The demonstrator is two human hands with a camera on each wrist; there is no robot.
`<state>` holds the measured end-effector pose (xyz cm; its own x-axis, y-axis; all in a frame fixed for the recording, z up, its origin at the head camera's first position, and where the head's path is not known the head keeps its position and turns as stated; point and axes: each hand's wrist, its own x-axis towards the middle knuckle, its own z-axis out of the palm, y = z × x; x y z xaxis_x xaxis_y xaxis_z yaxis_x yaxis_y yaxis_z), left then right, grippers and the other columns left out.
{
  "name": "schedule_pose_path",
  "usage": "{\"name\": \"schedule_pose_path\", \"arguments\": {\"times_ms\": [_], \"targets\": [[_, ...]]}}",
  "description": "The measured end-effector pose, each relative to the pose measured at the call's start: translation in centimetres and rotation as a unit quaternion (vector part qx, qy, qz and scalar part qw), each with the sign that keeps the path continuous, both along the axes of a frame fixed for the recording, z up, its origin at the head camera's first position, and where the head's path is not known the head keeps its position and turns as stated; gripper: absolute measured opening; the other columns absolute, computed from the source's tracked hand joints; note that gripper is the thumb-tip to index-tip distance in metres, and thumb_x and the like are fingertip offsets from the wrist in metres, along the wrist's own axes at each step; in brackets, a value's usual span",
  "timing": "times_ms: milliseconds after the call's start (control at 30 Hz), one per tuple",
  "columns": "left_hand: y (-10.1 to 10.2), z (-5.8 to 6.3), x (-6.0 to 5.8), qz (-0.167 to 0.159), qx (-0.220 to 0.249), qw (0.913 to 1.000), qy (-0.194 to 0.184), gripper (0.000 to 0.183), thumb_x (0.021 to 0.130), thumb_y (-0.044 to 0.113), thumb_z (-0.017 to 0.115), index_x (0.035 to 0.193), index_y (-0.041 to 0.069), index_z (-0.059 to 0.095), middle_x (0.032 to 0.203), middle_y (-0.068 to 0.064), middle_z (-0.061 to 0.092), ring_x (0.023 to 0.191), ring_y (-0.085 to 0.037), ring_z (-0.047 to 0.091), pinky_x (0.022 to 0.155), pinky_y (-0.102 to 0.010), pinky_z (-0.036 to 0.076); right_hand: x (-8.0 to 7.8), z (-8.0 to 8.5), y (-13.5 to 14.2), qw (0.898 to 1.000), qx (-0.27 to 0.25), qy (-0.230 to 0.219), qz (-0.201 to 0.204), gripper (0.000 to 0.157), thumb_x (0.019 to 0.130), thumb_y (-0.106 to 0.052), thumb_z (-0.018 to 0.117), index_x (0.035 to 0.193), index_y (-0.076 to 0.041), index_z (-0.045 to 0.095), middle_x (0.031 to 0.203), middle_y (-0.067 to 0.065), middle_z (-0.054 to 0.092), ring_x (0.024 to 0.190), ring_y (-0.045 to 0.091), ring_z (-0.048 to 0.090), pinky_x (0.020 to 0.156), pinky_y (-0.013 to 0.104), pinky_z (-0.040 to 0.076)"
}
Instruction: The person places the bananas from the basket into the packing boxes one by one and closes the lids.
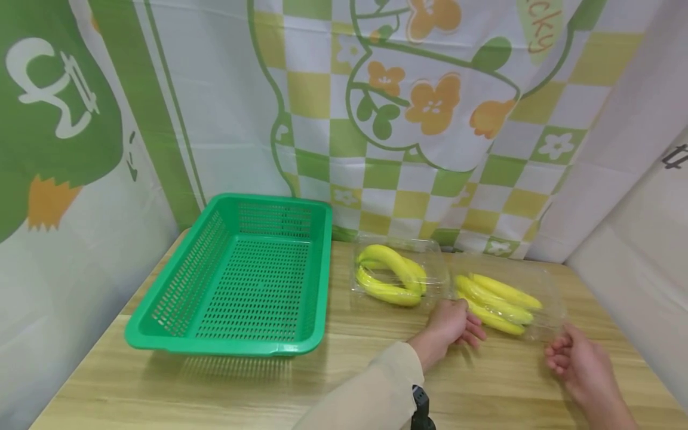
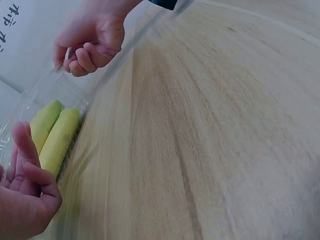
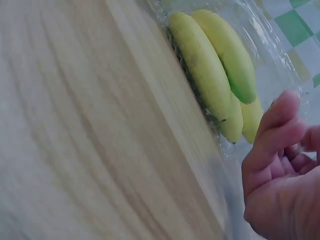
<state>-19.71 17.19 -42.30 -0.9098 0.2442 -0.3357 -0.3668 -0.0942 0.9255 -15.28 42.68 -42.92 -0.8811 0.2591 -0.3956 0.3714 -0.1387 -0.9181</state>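
Observation:
In the head view a clear plastic box [image 1: 548,298] with yellow bananas [image 1: 497,304] in it stands on the right half of the table. My left hand [image 1: 448,328] is at its left front corner, thumb and forefinger on the plastic edge, the other fingers loose. At the right front corner my right hand [image 1: 583,364] pinches the edge, the rest of its fingers curled. The left wrist view shows that right hand [image 2: 92,42] gripping the plastic. Beyond the right hand [image 3: 285,170] in the right wrist view lie the bananas [image 3: 205,65]. The left thumb is mostly hidden.
Left of this box stands a second clear plastic box [image 1: 435,257] with bananas [image 1: 389,292]. A green perforated basket [image 1: 322,286] sits on the left of the wooden table [image 1: 226,394]. A patterned cloth [image 1: 376,137] hangs behind, with pale cloth walls on both sides.

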Motion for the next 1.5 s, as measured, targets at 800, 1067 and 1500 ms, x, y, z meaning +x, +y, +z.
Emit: {"name": "schedule_pose_path", "arguments": {"times_ms": [800, 1067, 1500], "targets": [[0.1, 0.0, -0.6, 0.02, -0.022, 0.9995, 0.006, 0.037, 0.104, 0.015, 0.049, 0.074, 0.007, 0.069, 0.063, -0.006, 0.07, 0.046, -0.007, 0.051, 0.049, -0.017, 0.034, -0.3, -2.3, 1.0, 0.975, -0.122, 0.143, 0.116, 0.064, 0.117, -0.025, 0.023, 0.063, -0.017, 0.056, 0.065, -0.005, 0.062, 0.048, 0.003, 0.04, 0.04, 0.02, 0.023], [-0.2, -0.3, -0.5, 0.005, 0.0, 1.0, -0.005, 0.038, 0.103, 0.017, 0.047, 0.076, 0.005, 0.071, 0.071, -0.015, 0.077, 0.039, -0.006, 0.05, 0.043, -0.016, 0.031, -0.5, -2.2, 1.1, 0.978, -0.133, 0.132, 0.093, 0.061, 0.117, -0.025, 0.028, 0.065, -0.015, 0.058, 0.065, -0.003, 0.065, 0.059, 0.004, 0.058, 0.045, 0.015, 0.044], [-0.7, -0.5, -0.6, -0.012, -0.002, 0.9998, -0.015, 0.046, 0.108, 0.034, 0.051, 0.079, 0.007, 0.074, 0.076, -0.015, 0.08, 0.039, -0.006, 0.051, 0.041, -0.016, 0.03, 0.4, -1.8, 1.5, 0.984, -0.109, 0.098, 0.097, 0.058, 0.116, -0.042, 0.036, 0.072, -0.015, 0.062, 0.07, -0.003, 0.07, 0.064, 0.006, 0.064, 0.053, 0.019, 0.052]]}}
